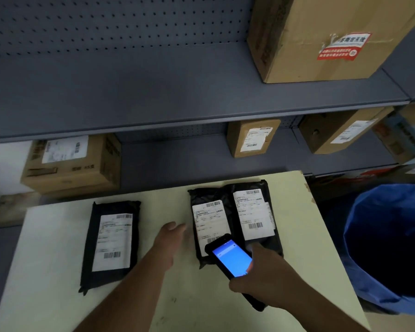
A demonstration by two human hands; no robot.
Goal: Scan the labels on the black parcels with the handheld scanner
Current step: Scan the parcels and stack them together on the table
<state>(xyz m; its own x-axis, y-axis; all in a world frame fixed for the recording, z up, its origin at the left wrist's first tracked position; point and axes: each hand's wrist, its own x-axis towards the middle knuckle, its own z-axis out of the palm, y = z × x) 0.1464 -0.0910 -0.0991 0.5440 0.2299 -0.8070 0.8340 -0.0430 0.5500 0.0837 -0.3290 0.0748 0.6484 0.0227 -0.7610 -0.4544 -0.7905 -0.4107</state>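
1. Across the top of my view runs a grey shelving unit (pixel 153 92) with a perforated back panel. A large cardboard box (pixel 321 37) with a red and white sticker stands on its upper shelf at the right, and smaller labelled cartons (pixel 72 161) sit on the shelf below.
2. Nearer to me is the pale table (pixel 58 295), where all the work lies.
3. At the right, just beside the table, I see a bin lined with a blue bag (pixel 388 248).
4. Three black parcels lie flat on the table, labels up. The left parcel (pixel 110 243) lies alone, well apart from the others.
5. The middle parcel (pixel 211 226) and the right parcel (pixel 254 212) lie touching side by side; I cannot tell which edge overlaps which.
6. My right hand (pixel 261 279) is wrapped around the handheld scanner (pixel 230 257), fingers closed on its lower body. The scanner is held over the near end of the middle parcel, its blue screen lit and facing up.
7. My left hand (pixel 168 240) is empty, fingers loosely spread, and reaches toward the middle parcel's left edge; it looks just short of touching, though blur makes that hard to judge.
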